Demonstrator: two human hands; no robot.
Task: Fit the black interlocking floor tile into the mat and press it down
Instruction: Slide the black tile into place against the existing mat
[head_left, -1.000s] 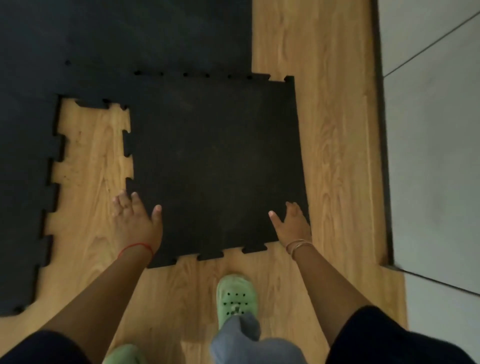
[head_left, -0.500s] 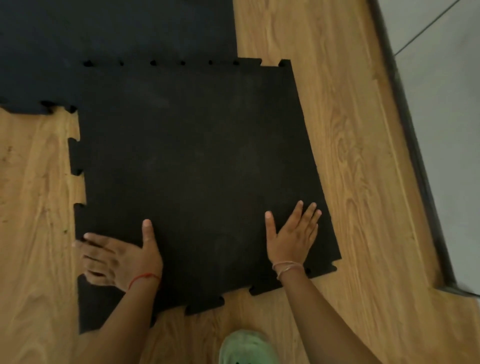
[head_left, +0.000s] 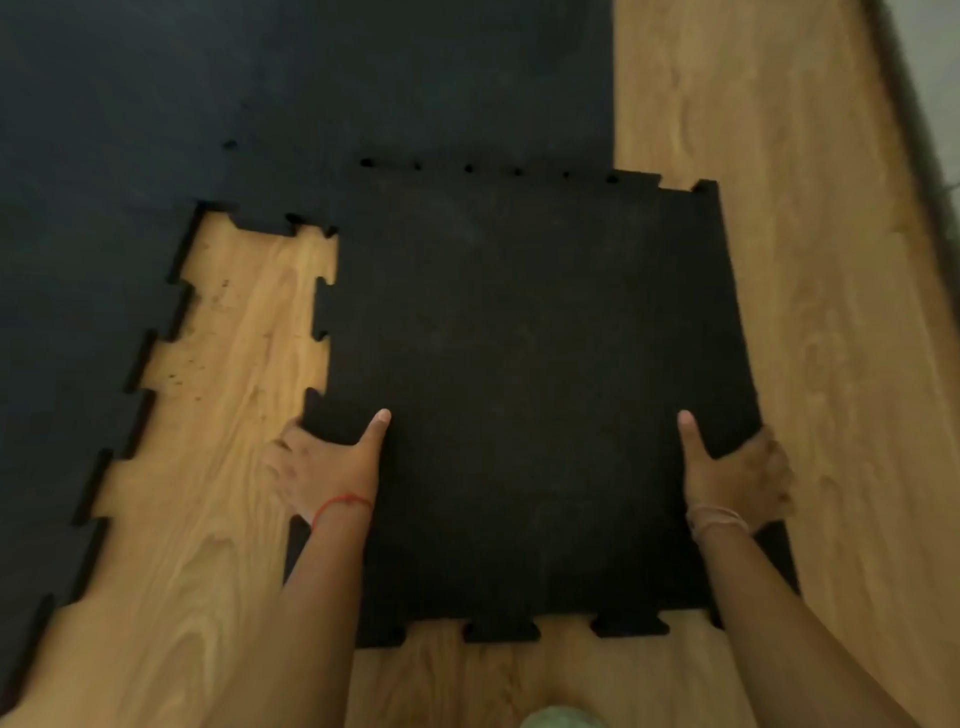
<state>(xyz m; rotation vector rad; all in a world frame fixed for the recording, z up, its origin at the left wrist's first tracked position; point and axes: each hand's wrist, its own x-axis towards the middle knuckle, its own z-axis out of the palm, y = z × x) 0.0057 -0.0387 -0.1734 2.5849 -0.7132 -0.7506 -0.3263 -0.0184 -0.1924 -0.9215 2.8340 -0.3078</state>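
Observation:
The black interlocking floor tile (head_left: 524, 395) lies on the wooden floor, its far edge against the black mat (head_left: 260, 98) and partly meshed with the mat's teeth. My left hand (head_left: 324, 467) grips the tile's left edge, thumb on top and fingers curled under. On the tile's right edge my right hand (head_left: 737, 473) holds the same way. A strip of bare wood (head_left: 234, 332) separates the tile's left teeth from the mat's toothed edge on the left.
Wooden floor (head_left: 810, 312) runs along the right of the tile up to a dark skirting edge (head_left: 914, 130). A green shoe tip (head_left: 558, 719) shows at the bottom edge.
Both hands went from lying flat on top of the tile to gripping its left and right edges. The view has shifted, bringing the mat's left part and the gap back into sight.

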